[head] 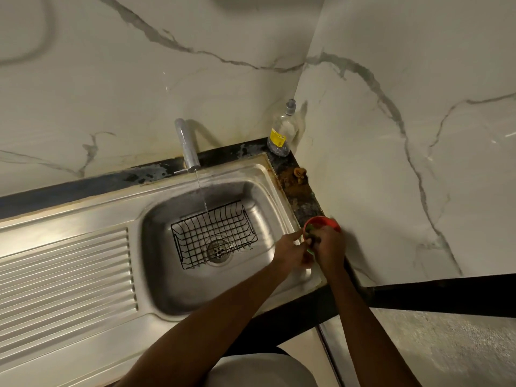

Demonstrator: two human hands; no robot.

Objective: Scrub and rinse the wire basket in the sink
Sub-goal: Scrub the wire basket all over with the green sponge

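The black wire basket (213, 233) sits upright in the steel sink (178, 289) over the drain, under the tap's (187, 146) thin stream, well left of both hands. The right hand (329, 245) grips what may be a green scrubber beside a red bowl (324, 221) on the sink's right edge. The left hand (290, 251) points one finger there, holding nothing.

Two bare forearms, no sleeves, left hand (289, 251), right hand (329, 245)
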